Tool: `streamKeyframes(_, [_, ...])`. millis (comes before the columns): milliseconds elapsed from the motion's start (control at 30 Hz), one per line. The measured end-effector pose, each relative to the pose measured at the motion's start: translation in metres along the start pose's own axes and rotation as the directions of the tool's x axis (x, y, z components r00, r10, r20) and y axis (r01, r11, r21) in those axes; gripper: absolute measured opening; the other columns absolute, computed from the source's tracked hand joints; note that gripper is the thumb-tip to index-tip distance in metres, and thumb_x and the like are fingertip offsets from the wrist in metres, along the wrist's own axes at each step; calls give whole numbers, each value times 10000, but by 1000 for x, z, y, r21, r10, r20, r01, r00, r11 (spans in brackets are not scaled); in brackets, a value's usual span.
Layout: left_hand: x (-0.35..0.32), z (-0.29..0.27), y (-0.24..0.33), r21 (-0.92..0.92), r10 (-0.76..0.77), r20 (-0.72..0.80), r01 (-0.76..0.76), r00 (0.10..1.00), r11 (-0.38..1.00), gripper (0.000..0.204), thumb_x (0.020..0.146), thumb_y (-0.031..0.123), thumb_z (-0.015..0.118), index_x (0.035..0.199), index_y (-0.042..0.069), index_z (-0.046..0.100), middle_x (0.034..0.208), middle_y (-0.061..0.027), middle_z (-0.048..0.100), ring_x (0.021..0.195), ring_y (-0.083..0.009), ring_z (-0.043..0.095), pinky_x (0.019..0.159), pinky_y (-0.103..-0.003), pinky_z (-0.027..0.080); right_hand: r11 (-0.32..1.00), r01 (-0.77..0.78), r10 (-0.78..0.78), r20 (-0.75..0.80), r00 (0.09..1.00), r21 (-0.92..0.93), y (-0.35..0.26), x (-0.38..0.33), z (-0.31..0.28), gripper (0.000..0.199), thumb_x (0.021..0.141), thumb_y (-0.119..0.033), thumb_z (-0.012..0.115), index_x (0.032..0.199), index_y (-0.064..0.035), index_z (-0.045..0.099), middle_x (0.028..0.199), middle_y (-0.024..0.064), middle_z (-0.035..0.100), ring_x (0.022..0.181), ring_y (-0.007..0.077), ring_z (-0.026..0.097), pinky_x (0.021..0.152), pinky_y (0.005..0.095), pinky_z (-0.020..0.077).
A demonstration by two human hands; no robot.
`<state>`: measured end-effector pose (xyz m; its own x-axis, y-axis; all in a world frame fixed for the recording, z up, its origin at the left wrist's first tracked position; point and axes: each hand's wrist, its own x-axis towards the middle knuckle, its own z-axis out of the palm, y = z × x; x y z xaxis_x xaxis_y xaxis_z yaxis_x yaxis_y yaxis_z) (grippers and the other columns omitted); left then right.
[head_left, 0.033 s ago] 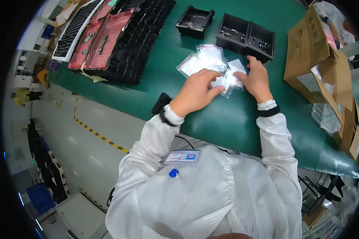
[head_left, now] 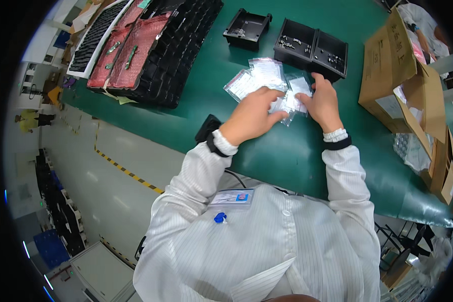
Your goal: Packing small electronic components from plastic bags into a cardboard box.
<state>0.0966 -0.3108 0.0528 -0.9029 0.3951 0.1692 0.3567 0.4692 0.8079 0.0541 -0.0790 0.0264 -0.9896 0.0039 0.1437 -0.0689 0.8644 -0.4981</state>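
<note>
Several small see-through zip bags (head_left: 268,71) with white printed labels lie overlapping on the green table. My left hand (head_left: 254,115) rests over the near left part of the pile, its thumb and fingers apart. On the pile's right side, my right hand (head_left: 325,105) has its thumb on a labelled bag (head_left: 298,86). Its index finger points away from the thumb, close to the black bins. No bag is visibly lifted off the table. My left palm hides part of the pile. Each wrist wears a black band.
Beyond the pile stand a black double bin (head_left: 313,63) and a smaller black bin (head_left: 258,41), both with small metal parts. A black tray stack (head_left: 186,55) with red bubble wrap and green circuit boards is at left. An open cardboard box (head_left: 387,65) stands at right, near another person's arm.
My left hand has shifted slightly to the right over the bags. My right hand has hardly moved, and the bags lie as before.
</note>
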Motion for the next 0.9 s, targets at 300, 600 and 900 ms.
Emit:
streamKeyframes(300, [63,32,-10,265,83,-68,-62,994,962,541,852,277,860,1276,-12,688,1092,-196,719,926,-348,700,815,-426,562,986,-18,-15,199,980,164,19,-3,-15,382,688,-159,903,1018,-61,738,906,189,714,872,405,696,798,477,559])
streamKeyframes(600, [77,28,-16,-316,-84,-11,76,996,946,121,987,88,737,1074,8,711,918,-33,723,793,-89,612,731,-248,493,761,117,-149,-3,989,638,19,6,-51,156,831,-80,780,935,-3,693,856,167,726,843,353,721,765,453,562])
streamKeyframes(900, [70,36,-22,-714,-314,-17,209,949,668,228,1074,144,644,1280,46,632,1112,-14,719,942,-72,671,803,-234,540,553,-23,-82,82,993,833,21,11,-32,188,989,-165,653,991,17,702,829,147,734,729,272,711,704,400,553])
